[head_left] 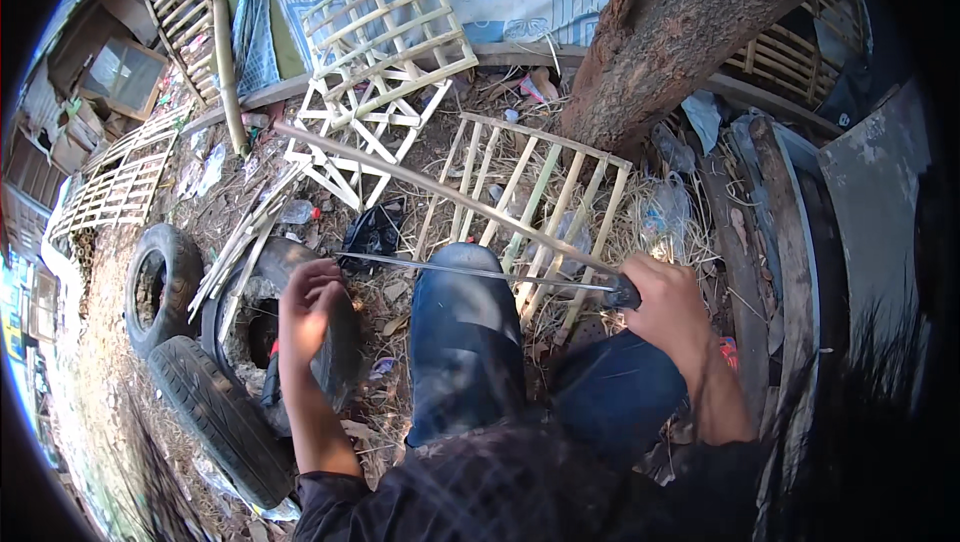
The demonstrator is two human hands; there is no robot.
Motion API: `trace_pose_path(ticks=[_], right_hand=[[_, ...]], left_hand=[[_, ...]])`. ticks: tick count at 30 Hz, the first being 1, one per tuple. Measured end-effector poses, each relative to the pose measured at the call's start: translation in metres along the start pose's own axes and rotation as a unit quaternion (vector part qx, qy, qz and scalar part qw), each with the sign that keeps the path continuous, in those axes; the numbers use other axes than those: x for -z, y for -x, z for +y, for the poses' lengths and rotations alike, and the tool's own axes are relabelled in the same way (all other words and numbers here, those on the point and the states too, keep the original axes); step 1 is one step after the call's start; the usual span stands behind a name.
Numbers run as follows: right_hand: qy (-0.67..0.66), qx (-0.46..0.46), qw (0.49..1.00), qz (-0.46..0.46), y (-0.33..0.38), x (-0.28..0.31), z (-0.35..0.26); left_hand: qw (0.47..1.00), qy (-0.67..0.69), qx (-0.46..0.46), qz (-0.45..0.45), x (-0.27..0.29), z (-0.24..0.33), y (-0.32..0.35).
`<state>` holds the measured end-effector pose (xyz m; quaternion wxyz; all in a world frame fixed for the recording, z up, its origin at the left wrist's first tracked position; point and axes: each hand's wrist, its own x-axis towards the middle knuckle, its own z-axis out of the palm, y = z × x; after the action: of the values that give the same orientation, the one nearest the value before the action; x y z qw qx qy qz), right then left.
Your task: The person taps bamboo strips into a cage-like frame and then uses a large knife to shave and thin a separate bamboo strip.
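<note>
Two long items are held across the raised knee, one long pale split-bamboo strip (440,192) and one thin grey metal blade with a dark handle (480,272). Right hand (668,304): clenched about the dark handle, knuckles up, at the near-right end of both items. Blade: runs from that fist leftward and almost level, passing just above the blue-denim knee (465,332), its tip ending just beside the left hand (312,310). Strip: its near end appears to meet the blade at the right fist; whether the fingers also grasp it cannot be told. From there its long axis rises up and to the left, away from the body, over the pale bamboo slat frame lying on the straw (530,202), its far end reaching well beyond both hands. Blade and strip thus part like a narrow wedge, closed at the right fist, open toward the left. Left hand: fingers curled, held at the blade's tip above the worn black rubber tyres (215,392); whether it pinches anything cannot be told. The right hand is the nearer to the strip; the left lies well below its line. Rough brown tree trunk (680,32): beyond the right fist.
</note>
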<state>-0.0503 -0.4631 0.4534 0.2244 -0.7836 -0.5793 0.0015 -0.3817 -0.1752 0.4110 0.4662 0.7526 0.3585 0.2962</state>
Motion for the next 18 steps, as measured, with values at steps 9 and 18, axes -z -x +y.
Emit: trace_pose_path(ticks=[9,18], right_hand=[[0.149,0.06,0.985,-0.068,0.017,0.034,0.014],[0.22,0.096,0.971,-0.017,0.019,0.059,0.006]], left_hand=[[0.821,-0.414,-0.368,-0.138,-0.023,0.167,-0.029],[0.795,-0.326,-0.17,-0.483,-0.062,0.111,-0.052]])
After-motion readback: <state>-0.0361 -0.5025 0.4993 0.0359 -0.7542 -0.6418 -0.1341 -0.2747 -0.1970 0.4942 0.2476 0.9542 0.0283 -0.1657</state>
